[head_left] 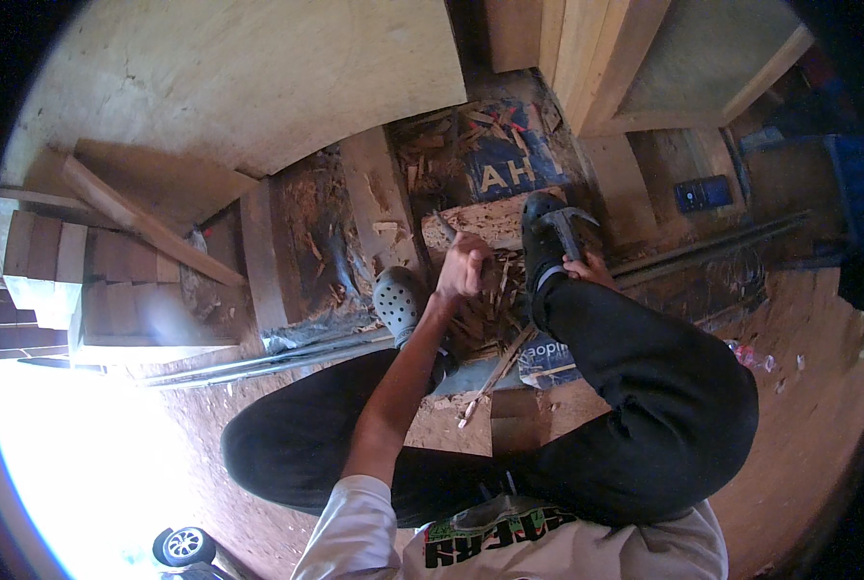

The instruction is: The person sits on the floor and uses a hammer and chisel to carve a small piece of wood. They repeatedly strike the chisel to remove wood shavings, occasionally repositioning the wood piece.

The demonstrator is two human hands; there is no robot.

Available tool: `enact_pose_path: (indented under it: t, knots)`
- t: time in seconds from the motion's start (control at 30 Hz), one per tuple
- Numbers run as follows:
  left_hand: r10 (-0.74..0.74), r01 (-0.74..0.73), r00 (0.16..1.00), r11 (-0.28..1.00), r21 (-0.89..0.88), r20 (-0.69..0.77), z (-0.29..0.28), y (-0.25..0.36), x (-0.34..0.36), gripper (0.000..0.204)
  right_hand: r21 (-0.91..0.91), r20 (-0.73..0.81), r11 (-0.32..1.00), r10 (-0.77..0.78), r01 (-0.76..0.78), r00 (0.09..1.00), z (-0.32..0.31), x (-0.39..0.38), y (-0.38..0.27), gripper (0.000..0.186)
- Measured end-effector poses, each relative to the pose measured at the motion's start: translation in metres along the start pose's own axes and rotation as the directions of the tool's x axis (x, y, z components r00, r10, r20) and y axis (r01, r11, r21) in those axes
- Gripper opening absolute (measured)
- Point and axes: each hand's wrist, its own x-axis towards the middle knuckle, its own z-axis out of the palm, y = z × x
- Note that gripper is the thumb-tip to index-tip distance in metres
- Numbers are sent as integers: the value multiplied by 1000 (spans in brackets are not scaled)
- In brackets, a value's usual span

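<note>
My left hand point(464, 264) is closed round a slim grey chisel point(445, 228), one end sticking out past the fist toward the upper left. Under it lies a pale, roughly cut wooden board point(500, 221), its surface pitted. My right hand point(594, 272), partly hidden behind my knee, grips a claw hammer point(571, 230) by its handle. The hammer's head is raised beside my right clog point(540, 217), which rests against the board. My left clog point(399, 299) stands left of the left hand. Wood chips point(485, 319) lie between my feet.
A thick plank point(379, 198) runs away from me on the left. Large plywood point(258, 77) and a wooden frame point(635, 68) stand beyond. Stacked wood blocks point(103, 266) sit far left, a blue box-shaped item point(703, 194) at right. Long metal bars point(258, 363) cross the ground.
</note>
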Motion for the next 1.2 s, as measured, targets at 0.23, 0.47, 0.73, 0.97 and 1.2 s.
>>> enact_pose_path:
  t: [0.23,0.47,0.73,0.97,1.2]
  knots:
    - [82,-75,982,996,-47,173,28,2,-4,39,38,-27,990,140,-139,990,1,-5,-12,33]
    - [99,-93,995,970,226,-16,-4,-24,-28,36,-61,49,969,-236,238,971,-2,-1,4,22]
    - [19,-21,999,998,55,35,1,-6,-9,43,133,8,987,88,-88,996,-2,4,9,35]
    - [-54,54,992,999,0,-116,11,18,11,56,-11,7,954,-300,300,954,0,-6,4,26]
    - [-532,352,839,688,-635,-112,0,-6,18,77,136,-22,989,54,-51,998,6,-6,-8,29]
